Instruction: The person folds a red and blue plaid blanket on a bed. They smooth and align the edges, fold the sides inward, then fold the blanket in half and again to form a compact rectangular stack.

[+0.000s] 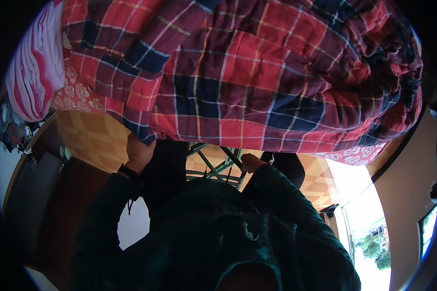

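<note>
Overhead, both hands (140, 151) clutch the plaid blanket (238, 72).

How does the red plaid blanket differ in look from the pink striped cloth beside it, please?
The plaid blanket is checked red and navy with thin pale lines; the striped cloth is pink and white. The blanket spreads across most of the view; the cloth is a small bundle at its left end. Both are soft fabric.

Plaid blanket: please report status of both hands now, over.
Left hand grips the edge of the red plaid blanket. Right hand at the same edge, fingers hidden, grip unclear. Green metal frame below, between the hands.
</note>
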A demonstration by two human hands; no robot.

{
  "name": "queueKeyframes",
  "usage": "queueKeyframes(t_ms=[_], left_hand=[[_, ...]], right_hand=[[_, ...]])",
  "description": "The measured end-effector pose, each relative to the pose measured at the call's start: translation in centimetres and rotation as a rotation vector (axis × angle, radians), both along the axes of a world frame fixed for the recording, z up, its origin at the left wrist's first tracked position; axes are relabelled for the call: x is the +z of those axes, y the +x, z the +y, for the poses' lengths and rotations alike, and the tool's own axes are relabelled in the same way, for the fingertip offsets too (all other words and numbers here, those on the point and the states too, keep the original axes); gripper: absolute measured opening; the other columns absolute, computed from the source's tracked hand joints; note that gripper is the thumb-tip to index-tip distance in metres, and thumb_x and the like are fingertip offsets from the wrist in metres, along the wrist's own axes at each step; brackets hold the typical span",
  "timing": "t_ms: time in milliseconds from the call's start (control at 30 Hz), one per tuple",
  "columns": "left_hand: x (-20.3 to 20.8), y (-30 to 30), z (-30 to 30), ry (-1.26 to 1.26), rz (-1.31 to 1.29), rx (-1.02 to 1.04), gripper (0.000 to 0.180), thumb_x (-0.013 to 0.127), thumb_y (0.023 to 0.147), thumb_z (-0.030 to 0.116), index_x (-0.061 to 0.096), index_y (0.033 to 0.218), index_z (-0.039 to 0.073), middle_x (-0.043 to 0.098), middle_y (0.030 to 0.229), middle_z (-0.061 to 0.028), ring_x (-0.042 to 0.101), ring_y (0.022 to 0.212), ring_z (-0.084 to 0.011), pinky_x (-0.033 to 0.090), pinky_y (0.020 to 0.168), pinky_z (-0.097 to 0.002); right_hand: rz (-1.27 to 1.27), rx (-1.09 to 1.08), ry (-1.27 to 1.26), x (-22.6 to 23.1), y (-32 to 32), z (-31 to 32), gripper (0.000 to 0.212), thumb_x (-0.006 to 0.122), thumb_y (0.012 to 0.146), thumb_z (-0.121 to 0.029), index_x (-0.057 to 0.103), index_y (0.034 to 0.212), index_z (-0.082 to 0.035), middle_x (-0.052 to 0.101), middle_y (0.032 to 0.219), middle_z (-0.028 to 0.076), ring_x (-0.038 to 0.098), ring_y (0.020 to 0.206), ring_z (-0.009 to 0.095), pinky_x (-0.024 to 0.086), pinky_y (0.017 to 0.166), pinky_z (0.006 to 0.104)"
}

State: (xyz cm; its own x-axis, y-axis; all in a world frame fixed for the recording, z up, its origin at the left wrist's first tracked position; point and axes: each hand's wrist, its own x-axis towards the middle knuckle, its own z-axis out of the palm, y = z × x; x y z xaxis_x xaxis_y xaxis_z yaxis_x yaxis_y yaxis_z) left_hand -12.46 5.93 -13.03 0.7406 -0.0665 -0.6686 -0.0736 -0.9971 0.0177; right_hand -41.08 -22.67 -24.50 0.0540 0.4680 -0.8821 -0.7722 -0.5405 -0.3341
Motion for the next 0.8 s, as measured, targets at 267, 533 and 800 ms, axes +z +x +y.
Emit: queueKeyframes(t_ms=[267,533,800], left_hand=[[0.4,1.6,-0.1,-0.126,-0.041,-0.013,0.034,0.073,0.073,0.032,0.065,0.089,0.002,0.063,0.103,-0.0226,0.059,0.098,-0.0425,0.05,0.079,-0.0486],[-1.7,3.6,1.7,-0.048,-0.184,-0.036,0.046,0.07,0.074,0.036,0.061,0.103,0.002,0.065,0.099,-0.0223,0.06,0.094,-0.0441,0.05,0.079,-0.0497],[-4.9,5.6,3.9,-0.212,-0.255,0.117,0.043,0.07,0.075,0.031,0.061,0.109,0.005,0.065,0.1,-0.0215,0.061,0.096,-0.0427,0.05,0.078,-0.0469]], right_hand=[[-0.338,0.188,0.047,-1.7,-2.0,-4.9,0.017,0.066,0.072,-0.016,0.069,0.078,-0.001,0.068,0.072,0.014,0.065,0.06,0.025,0.05,0.056,0.0372],[-0.271,0.369,0.031,-0.6,1.2,-9.2,0.028,0.074,0.067,-0.028,0.072,0.082,-0.005,0.069,0.074,0.01,0.065,0.068,0.026,0.049,0.063,0.0416],[-0.412,0.45,0.016,0.2,2.6,-9.1,0.034,0.068,0.072,-0.031,0.071,0.089,-0.002,0.068,0.092,0.021,0.065,0.087,0.036,0.05,0.075,0.0473]])
